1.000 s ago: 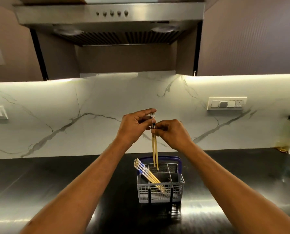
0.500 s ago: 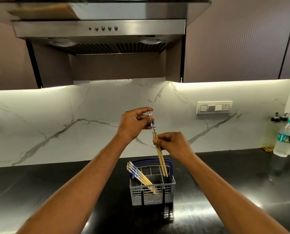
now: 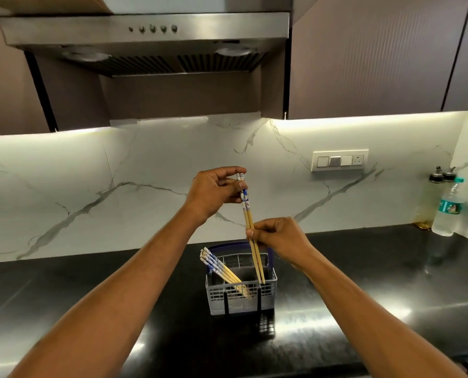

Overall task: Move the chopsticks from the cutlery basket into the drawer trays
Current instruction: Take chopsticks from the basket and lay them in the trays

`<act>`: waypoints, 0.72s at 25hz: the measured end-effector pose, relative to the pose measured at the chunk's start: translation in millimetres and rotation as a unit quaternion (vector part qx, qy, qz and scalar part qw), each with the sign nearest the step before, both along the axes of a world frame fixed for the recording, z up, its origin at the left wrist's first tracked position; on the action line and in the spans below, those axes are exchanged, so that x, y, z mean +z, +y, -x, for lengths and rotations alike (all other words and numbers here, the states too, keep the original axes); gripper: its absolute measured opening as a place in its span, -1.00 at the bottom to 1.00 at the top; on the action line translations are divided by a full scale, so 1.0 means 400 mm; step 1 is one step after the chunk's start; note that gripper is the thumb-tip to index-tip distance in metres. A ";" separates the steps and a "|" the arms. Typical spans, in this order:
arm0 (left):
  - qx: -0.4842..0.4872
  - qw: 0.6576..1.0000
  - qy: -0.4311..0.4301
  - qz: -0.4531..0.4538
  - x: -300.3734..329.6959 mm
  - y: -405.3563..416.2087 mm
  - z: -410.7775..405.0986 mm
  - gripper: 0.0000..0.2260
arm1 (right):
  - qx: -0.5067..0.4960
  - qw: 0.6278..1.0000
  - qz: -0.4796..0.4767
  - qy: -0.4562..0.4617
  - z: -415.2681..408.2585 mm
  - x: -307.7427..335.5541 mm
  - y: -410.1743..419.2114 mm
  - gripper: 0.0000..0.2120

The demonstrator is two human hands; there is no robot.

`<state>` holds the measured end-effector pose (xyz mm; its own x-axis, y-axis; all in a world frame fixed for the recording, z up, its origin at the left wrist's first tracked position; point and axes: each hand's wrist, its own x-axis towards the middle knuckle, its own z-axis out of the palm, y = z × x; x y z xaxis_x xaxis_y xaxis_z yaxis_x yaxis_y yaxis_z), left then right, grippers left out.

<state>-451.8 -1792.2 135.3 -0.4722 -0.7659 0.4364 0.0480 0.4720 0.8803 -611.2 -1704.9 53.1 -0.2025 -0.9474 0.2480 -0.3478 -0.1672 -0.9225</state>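
Early stage, by the look of it. Left hand pinches the patterned tops of one chopstick pair; right hand pinches mid-shaft. Tips hang over the cutlery basket at 6 o'clock. Remaining chopsticks lean toward 10 o'clock inside. Drawer trays not in view; nothing delivered yet afaict.

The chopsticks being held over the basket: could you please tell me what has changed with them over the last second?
The right hand has slid down the held pair of chopsticks from the top to mid-shaft, and the pair now tilts, its tips toward the right. The left hand still pinches the patterned top. The other chopsticks stay leaning in the cutlery basket.
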 end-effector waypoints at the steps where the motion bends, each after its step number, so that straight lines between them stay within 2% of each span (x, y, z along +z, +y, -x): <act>1: -0.007 1.000 0.003 -0.021 -0.029 0.008 -0.008 -0.74 | 0.006 1.000 -0.010 0.005 -0.001 -0.025 0.012 -0.86; 6: -0.021 0.984 -0.003 -0.179 -0.315 0.081 -0.038 -0.75 | 0.028 0.992 -0.118 -0.045 -0.027 -0.285 0.119 -0.96; 11: -0.064 0.935 -0.033 -0.348 -0.732 0.223 -0.050 -0.73 | 0.004 0.960 -0.268 -0.075 -0.081 -0.674 0.322 -0.90; 15: -0.051 0.915 -0.108 -0.386 -0.914 0.300 -0.062 -0.63 | -0.043 0.928 -0.359 -0.087 -0.107 -0.838 0.410 -0.95; 18: -0.023 0.908 -0.190 -0.372 -1.000 0.313 -0.090 -0.55 | -0.094 0.915 -0.391 -0.037 -0.125 -0.913 0.434 -0.93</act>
<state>-415.9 -1667.0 -264.6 -0.5199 -0.7572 -0.3955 -0.3211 -0.2557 0.9118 -561.1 -1531.1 -312.0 -0.3679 -0.7761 -0.5121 -0.2344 0.6104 -0.7566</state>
